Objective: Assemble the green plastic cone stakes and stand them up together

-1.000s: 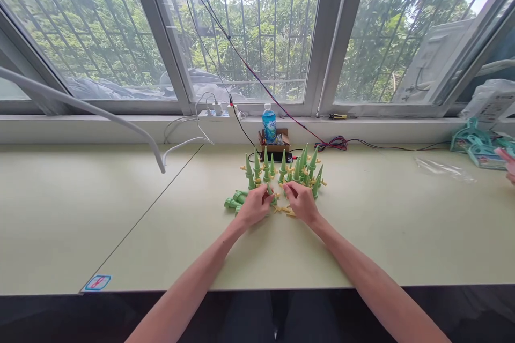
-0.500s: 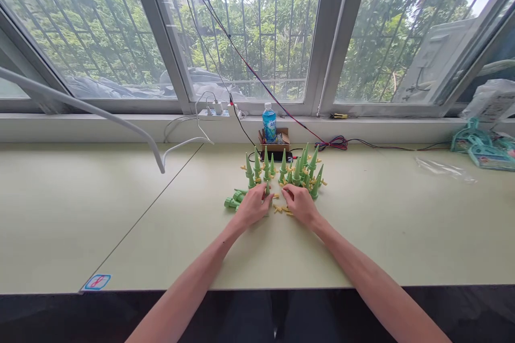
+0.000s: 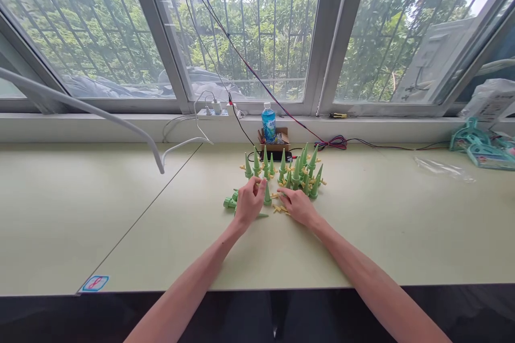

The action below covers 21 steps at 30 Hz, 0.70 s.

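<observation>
My left hand (image 3: 250, 199) is beside an upright green watering spike (image 3: 267, 195). Its thumb and forefinger curve apart close to the spike's tip, and the other fingers are partly hidden. My right hand (image 3: 298, 204) reaches low, with thumb and forefinger at a small yellow valve (image 3: 275, 195); the grip is partly hidden. More yellow valves (image 3: 278, 208) lie just below the right fingertips. Green spikes lie on their sides by my left hand, one with its ribbed cap (image 3: 229, 202) showing. Behind both hands stand several upright spikes (image 3: 296, 174), many fitted with yellow valves.
Behind the spikes are a phone (image 3: 276, 156), a small cardboard box (image 3: 280, 146) and a blue bottle (image 3: 269, 124). A bundled cable (image 3: 336, 142) lies to the right. A white hose (image 3: 120, 119) arches over the left side. Teal items (image 3: 478, 144) and a plastic bag (image 3: 444, 169) lie far right.
My left hand has come away from the green spike, which now stands upright, and turned slightly up and left. My right hand has shifted a little left and down toward the yellow valves.
</observation>
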Each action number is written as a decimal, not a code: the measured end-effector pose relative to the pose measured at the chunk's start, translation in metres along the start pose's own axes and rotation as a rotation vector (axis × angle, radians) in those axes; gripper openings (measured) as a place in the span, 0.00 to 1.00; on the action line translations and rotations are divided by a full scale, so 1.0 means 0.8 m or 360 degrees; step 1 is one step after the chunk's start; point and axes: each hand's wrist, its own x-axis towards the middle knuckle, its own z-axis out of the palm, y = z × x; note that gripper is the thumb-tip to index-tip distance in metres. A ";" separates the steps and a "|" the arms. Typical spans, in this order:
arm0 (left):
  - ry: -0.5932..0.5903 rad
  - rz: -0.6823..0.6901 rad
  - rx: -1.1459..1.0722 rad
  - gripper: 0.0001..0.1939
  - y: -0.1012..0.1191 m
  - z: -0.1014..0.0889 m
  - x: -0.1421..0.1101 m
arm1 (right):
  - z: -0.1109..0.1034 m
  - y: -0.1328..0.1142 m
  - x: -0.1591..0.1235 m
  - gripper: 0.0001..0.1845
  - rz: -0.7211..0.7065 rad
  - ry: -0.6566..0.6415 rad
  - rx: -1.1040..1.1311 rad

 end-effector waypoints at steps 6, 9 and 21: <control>0.0017 -0.0036 -0.0066 0.18 0.001 0.000 0.001 | 0.001 -0.001 -0.001 0.15 -0.0089 -0.0015 -0.0072; 0.0026 -0.0046 -0.0090 0.19 0.000 0.000 0.001 | 0.000 -0.003 -0.001 0.12 -0.0064 -0.0015 -0.0088; 0.0164 -0.0046 -0.0053 0.25 0.004 -0.002 0.000 | -0.001 -0.006 -0.001 0.05 0.0052 -0.0025 -0.0132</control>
